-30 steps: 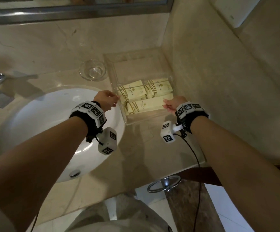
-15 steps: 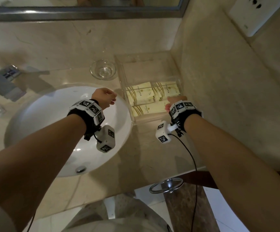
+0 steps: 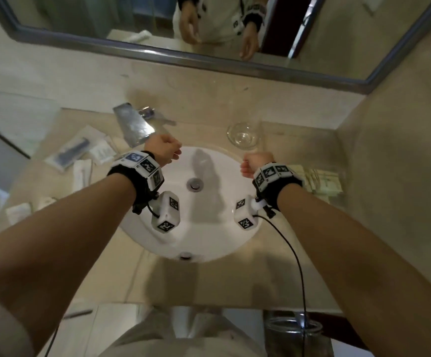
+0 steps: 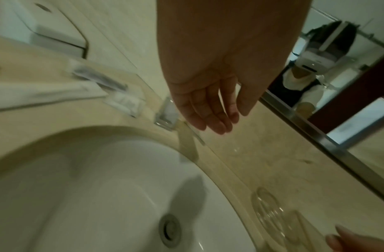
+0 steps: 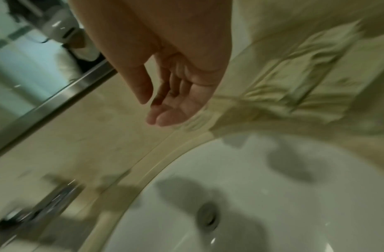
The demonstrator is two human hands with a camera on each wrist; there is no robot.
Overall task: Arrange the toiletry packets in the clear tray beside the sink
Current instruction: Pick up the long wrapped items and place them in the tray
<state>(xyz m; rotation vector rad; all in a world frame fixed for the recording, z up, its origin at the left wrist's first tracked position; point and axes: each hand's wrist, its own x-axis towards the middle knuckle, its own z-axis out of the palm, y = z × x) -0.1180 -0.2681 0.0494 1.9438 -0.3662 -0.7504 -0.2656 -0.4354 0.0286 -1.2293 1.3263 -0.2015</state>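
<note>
The clear tray (image 3: 338, 140) sits right of the sink against the side wall, holding cream toiletry packets (image 3: 320, 180); they show blurred in the right wrist view as cream packets (image 5: 305, 81). More white packets (image 3: 78, 153) lie loose on the counter left of the sink. My left hand (image 3: 164, 150) hovers over the sink's back left rim, empty, fingers loosely hanging (image 4: 216, 119). My right hand (image 3: 254, 164) hangs over the sink's right rim, left of the tray, holding nothing, its fingers relaxed (image 5: 169, 116).
The white sink (image 3: 196, 222) fills the middle of the beige counter. A chrome tap (image 3: 134, 124) stands behind it at the left. A glass tumbler (image 3: 244, 135) stands behind the sink at the right. A framed mirror (image 3: 157, 21) runs along the back wall.
Both hands have left the tray and moved left over the sink. The right hand let go of the packets. The head view has swung left, showing the loose packets.
</note>
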